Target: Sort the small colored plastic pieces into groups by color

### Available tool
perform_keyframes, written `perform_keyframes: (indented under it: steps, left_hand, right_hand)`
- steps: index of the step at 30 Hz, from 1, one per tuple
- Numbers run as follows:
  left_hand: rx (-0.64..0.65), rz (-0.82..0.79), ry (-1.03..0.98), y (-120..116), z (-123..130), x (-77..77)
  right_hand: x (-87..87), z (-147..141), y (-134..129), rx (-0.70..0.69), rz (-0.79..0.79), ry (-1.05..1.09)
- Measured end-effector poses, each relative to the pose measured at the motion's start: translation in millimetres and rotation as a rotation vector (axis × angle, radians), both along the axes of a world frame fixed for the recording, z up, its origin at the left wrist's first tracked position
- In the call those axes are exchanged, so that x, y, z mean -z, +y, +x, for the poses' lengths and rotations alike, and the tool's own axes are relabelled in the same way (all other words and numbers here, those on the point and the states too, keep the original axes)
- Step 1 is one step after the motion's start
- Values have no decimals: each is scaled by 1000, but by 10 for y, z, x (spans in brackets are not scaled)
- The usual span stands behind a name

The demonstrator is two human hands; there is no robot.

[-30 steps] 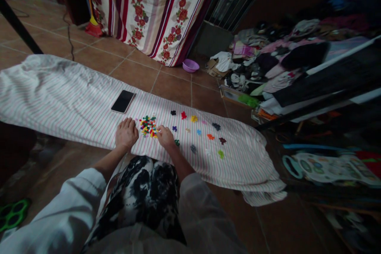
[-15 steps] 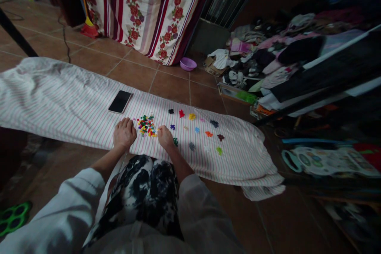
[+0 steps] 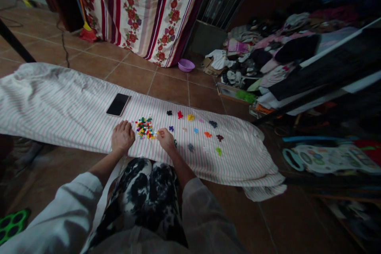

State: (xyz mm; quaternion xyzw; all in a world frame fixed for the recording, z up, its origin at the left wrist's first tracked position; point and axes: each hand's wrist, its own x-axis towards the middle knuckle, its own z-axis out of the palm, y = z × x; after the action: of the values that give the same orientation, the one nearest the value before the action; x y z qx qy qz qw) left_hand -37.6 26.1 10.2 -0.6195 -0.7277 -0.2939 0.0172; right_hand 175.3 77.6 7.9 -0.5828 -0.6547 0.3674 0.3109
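A mixed heap of small coloured pieces (image 3: 145,128) lies on the striped cloth (image 3: 244,143). My left hand (image 3: 122,136) rests flat on the cloth at the heap's left edge, fingers spread a little and nothing visible in it. At the heap's right side, my right hand (image 3: 165,139) has its fingers pinched together; what they hold, if anything, is too small to name. Right of it are small single-colour piles, among them black (image 3: 169,113), red (image 3: 180,115), yellow (image 3: 190,117), orange (image 3: 207,134) and lime green (image 3: 218,151). A dark green pile is partly hidden by my right hand.
A phone (image 3: 118,104) lies on the cloth beyond my left hand. On the tiled floor stands a purple bowl (image 3: 186,65), near a floral curtain (image 3: 143,12). Clothes (image 3: 268,51) are heaped at the right, by a dark metal bar.
The view has shifted slightly. My left hand still lies by the heap, and my right hand remains pinched at its right edge with the fingers a little differently posed.
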Motion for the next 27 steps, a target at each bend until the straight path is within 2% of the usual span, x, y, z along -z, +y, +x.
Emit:
perform_keyframes:
  steps: [7, 11, 19, 27]
  left_hand:
    - [6, 4, 28, 2, -4, 6]
    - [3, 28, 50, 5, -14, 32]
    - [0, 48, 68, 5, -14, 51]
    - [5, 5, 76, 14, -24, 48]
  right_hand:
    - [-38, 40, 44, 1, 21, 21]
    - [-71, 162, 134, 25, 59, 42]
    - [-186, 724, 454, 227, 172, -32]
    - [-238, 1290, 773, 414, 119, -237]
